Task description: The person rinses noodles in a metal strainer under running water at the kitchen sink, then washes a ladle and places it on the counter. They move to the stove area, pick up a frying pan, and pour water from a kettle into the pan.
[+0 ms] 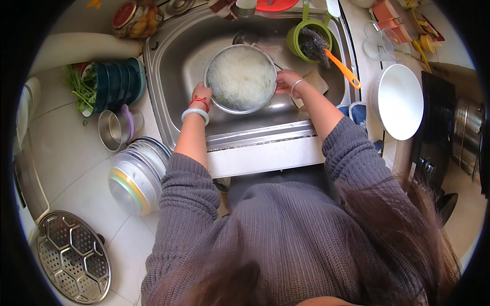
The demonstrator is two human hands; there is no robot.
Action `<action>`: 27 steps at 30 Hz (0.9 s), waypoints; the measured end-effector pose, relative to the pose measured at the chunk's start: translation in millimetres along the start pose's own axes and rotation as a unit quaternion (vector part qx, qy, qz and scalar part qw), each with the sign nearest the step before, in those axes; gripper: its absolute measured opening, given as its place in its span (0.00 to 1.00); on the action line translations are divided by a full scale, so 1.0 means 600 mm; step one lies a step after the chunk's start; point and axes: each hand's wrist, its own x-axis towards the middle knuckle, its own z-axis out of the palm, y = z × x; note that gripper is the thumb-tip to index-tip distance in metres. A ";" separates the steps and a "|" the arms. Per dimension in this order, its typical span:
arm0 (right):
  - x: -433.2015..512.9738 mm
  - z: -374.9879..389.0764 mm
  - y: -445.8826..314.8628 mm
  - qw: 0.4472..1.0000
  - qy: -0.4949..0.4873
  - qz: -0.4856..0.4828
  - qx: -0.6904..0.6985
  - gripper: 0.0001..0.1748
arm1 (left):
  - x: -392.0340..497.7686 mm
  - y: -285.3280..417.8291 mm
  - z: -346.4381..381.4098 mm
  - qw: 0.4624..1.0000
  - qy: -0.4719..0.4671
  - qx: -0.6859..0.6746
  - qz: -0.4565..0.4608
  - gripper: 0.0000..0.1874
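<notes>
A round metal bowl [248, 112] full of pale, thin noodles [245, 76] is in the stainless steel sink [180, 84]. My left hand [201, 93] grips its rim on the left side, the thumb near the edge. On the opposite side, my right hand [288, 82] holds the rim with the fingers partly hidden by the bowl. Whether the bowl rests on the sink floor or is lifted off it, I cannot tell. Beside my right hand lies a tan cloth or sponge [314, 83], partly covered by my wrist.
A green pot [291, 40] holds a steel-wool scrubber [314, 42] with an orange handle [342, 69]. Right of the sink stands a white bowl [400, 101]. Stacked bowls [134, 179], a metal cup [113, 130], a dark green basket [118, 82] with leafy greens and a steamer rack [72, 256] are at left.
</notes>
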 end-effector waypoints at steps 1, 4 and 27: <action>0.010 -0.009 0.002 1.000 -0.007 0.000 0.005 0.12 | -0.002 0.010 0.001 1.000 -0.006 0.017 0.002 0.19; 0.026 -0.010 0.000 1.000 -0.028 0.002 -0.002 0.12 | 0.016 -0.003 -0.003 0.998 -0.048 -0.034 -0.020 0.20; -0.138 0.044 -0.056 0.996 -0.071 -0.060 0.015 0.15 | -0.138 0.086 -0.098 0.985 -0.072 -0.107 0.115 0.18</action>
